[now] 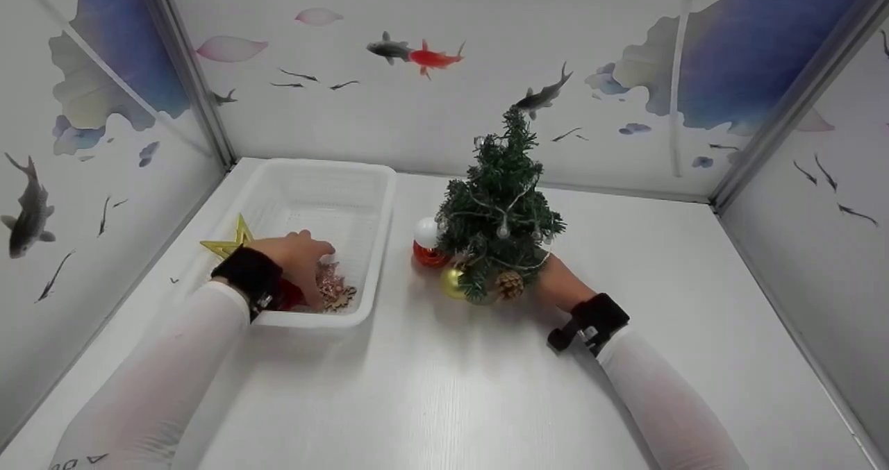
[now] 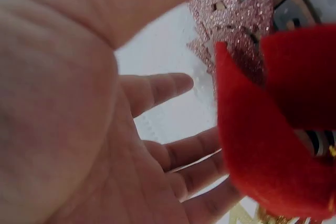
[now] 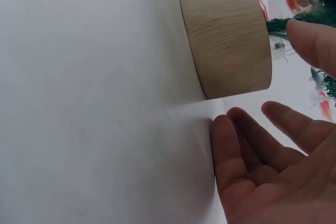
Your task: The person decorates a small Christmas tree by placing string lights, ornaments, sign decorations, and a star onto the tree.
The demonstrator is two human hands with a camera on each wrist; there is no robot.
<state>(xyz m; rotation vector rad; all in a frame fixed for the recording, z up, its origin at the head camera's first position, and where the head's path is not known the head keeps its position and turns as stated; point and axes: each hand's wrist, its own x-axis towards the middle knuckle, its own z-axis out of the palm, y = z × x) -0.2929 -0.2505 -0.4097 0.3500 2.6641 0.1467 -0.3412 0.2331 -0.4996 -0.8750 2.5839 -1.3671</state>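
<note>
My left hand (image 1: 295,258) reaches into a white plastic basket (image 1: 380,248), its fingers spread. In the left wrist view, a red felt piece (image 2: 252,145) overlaps the fingertips, and a pink glitter ornament (image 2: 231,17) lies beyond the thumb. A gold star (image 1: 222,248) leans at the basket's left side. A small artificial Christmas tree (image 1: 503,199) stands upright on the table. Low beside its round wooden base (image 3: 228,38) is my right hand (image 1: 559,282), fingers loosely bent and apart from the base, thumb near the trunk.
A white ball (image 1: 426,232), a red ball (image 1: 430,256) and a gold ball (image 1: 453,282) sit at the tree's lower left. A pine cone (image 1: 510,284) hangs at its front. Printed panels (image 1: 444,123) enclose the white table (image 1: 430,393) at the back and sides.
</note>
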